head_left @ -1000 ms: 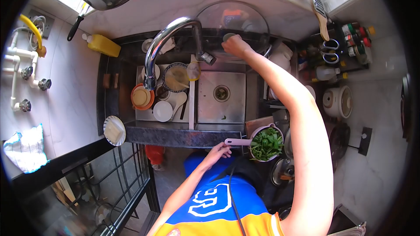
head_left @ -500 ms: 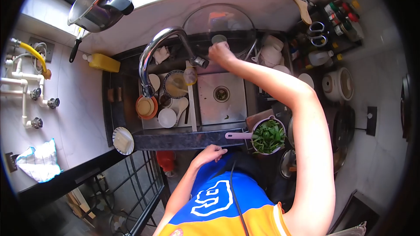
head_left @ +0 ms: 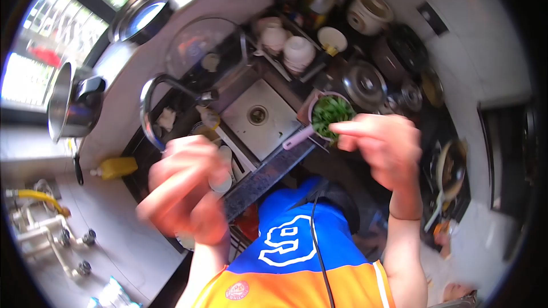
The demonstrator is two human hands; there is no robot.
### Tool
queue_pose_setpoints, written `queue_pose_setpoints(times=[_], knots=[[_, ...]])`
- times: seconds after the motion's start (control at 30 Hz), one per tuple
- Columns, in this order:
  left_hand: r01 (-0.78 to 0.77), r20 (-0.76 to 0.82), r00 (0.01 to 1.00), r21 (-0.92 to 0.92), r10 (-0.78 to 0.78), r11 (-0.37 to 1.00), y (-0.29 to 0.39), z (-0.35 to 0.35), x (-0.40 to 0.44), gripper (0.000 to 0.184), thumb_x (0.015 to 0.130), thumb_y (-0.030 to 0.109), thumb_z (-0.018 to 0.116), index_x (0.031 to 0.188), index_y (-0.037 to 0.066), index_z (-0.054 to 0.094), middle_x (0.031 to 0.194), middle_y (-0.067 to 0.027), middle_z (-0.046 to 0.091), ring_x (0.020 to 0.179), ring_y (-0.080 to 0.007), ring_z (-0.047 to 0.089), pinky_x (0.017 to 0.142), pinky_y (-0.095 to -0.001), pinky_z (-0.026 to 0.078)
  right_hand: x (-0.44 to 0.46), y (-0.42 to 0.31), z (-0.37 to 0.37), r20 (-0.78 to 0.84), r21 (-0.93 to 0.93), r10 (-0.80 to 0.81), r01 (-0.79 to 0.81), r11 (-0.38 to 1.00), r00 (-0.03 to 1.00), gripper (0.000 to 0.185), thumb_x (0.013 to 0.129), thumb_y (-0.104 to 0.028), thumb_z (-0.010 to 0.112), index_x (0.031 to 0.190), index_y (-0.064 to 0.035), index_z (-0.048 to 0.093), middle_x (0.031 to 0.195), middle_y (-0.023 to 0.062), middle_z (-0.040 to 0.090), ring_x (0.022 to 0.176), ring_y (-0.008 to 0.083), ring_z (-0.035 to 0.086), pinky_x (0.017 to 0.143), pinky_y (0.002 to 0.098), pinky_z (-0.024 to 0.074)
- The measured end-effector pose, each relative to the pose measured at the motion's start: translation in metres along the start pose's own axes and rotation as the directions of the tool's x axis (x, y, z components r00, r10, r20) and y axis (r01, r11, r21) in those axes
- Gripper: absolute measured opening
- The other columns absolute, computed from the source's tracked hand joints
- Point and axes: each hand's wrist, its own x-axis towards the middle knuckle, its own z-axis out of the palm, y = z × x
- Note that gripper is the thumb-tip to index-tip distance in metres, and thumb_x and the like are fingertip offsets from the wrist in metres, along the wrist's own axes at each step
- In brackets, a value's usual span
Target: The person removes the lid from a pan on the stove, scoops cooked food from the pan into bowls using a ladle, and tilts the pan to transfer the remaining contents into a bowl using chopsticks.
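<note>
Both my hands are raised close to the camera and blurred. My left hand [head_left: 185, 191] is in front of the sink's left basin, its fingers curled and smeared, so whether it holds anything cannot be made out. Near the pink-handled colander [head_left: 298, 137] of green leaves [head_left: 330, 113] is my right hand [head_left: 379, 145], with its index finger pointing left over the edge of the leaves and the other fingers bent. The glass lid [head_left: 194, 43] leans against the wall behind the sink, touched by neither hand.
A curved faucet [head_left: 149, 100] arches over the sink [head_left: 260, 120]. White bowls [head_left: 298, 54] stand in a rack behind right. A pan [head_left: 452, 168] and a lidded pot [head_left: 364, 84] are at the right. A yellow bottle [head_left: 117, 167] stands at the left.
The view has turned to the right. My right hand has left the glass lid's knob and come back toward the camera. My left hand has risen from the counter's front edge.
</note>
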Motion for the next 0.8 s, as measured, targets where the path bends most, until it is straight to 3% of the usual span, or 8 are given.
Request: queue_pose_setpoints(times=[0.07,0.13,0.17,0.2,0.33,0.63,0.67,0.8], knots=[[-0.255,-0.036,0.966,-0.025,0.254,0.967,0.028,0.011,0.032,0.031,0.079,0.007,0.061,0.104,0.007,0.043,0.072,-0.0018,0.048,0.057,-0.0167,0.050,0.055,-0.0332,0.041,-0.043,-0.050,-0.033,-0.255,-0.063,0.011,-0.028,0.998,0.967,0.022,0.081,-0.011,0.049,0.092,-0.0010,0.064,0.068,0.0099,0.061,0.053,0.0167,0.056,0.046,0.0249,0.0403],[-0.461,-0.027,0.887,-0.102,0.461,0.881,0.049,0.026,0.060,0.034,0.080,0.013,0.062,0.106,0.008,0.040,0.072,-0.0005,0.046,0.055,-0.0158,0.048,0.052,-0.0332,0.039,-0.074,-0.098,-0.056,-0.380,-0.151,-0.001,-0.061,0.987,0.925,0.027,0.077,-0.010,0.041,0.087,-0.0016,0.064,0.071,0.0107,0.062,0.054,0.0156,0.057,0.044,0.0221,0.0382],[-0.485,0.028,0.864,-0.223,0.503,0.846,0.056,0.040,0.063,0.034,0.080,0.013,0.061,0.106,0.008,0.040,0.072,-0.0008,0.046,0.055,-0.0158,0.048,0.052,-0.0332,0.039,-0.086,-0.114,-0.058,-0.508,-0.465,-0.307,0.043,0.884,0.805,0.027,0.083,-0.014,0.040,0.099,-0.0013,0.057,0.078,0.0107,0.061,0.058,0.0181,0.057,0.053,0.0291,0.0415],[-0.466,0.088,0.845,-0.362,0.528,0.807,0.062,0.056,0.064,0.033,0.080,0.014,0.060,0.107,0.008,0.040,0.072,-0.0011,0.046,0.054,-0.0158,0.047,0.052,-0.0331,0.039,-0.096,-0.123,-0.063,-0.503,-0.605,-0.398,0.016,0.796,0.767,0.025,0.082,-0.013,0.041,0.100,-0.0011,0.055,0.078,0.0106,0.059,0.058,0.0180,0.057,0.052,0.0287,0.0412],[-0.223,0.277,0.739,-0.760,0.615,0.610,0.090,0.123,0.047,0.033,0.082,0.018,0.056,0.109,0.008,0.040,0.072,-0.0022,0.046,0.053,-0.0158,0.046,0.051,-0.0330,0.038,-0.150,-0.163,-0.078,-0.460,-0.838,-0.399,-0.240,0.490,0.793,0.022,0.081,-0.007,0.047,0.102,-0.0005,0.048,0.078,0.0103,0.054,0.056,0.0176,0.054,0.049,0.0274,0.0400],[0.139,0.330,0.575,-0.941,0.748,0.309,0.199,0.267,-0.035,0.034,0.085,0.025,0.047,0.114,0.009,0.039,0.071,-0.0047,0.045,0.051,-0.0159,0.042,0.049,-0.0327,0.037,-0.286,-0.259,-0.113,-0.504,-0.831,-0.244,-0.542,-0.122,0.828,0.040,0.078,0.005,0.059,0.108,0.0010,0.033,0.078,0.0096,0.043,0.051,0.0169,0.047,0.041,0.0243,0.0371],[0.167,0.328,0.570,-0.944,0.754,0.285,0.214,0.281,-0.046,0.035,0.085,0.026,0.046,0.115,0.009,0.038,0.071,-0.0050,0.045,0.050,-0.0159,0.042,0.049,-0.0327,0.036,-0.305,-0.251,-0.121,-0.461,-0.838,-0.453,-0.543,-0.062,0.763,0.053,0.065,0.018,0.064,0.107,0.0013,0.035,0.080,0.0106,0.043,0.055,0.0212,0.049,0.042,0.0270,0.0405],[0.253,0.324,0.543,-0.943,0.774,0.217,0.274,0.336,-0.094,0.037,0.087,0.029,0.042,0.117,0.009,0.038,0.071,-0.0062,0.045,0.049,-0.0159,0.041,0.048,-0.0326,0.036,-0.370,-0.280,-0.154,-0.520,-0.792,-0.383,-0.599,-0.117,0.763,0.053,0.066,0.015,0.066,0.107,0.0004,0.035,0.084,0.0107,0.042,0.055,0.0214,0.050,0.042,0.0275,0.0411]])
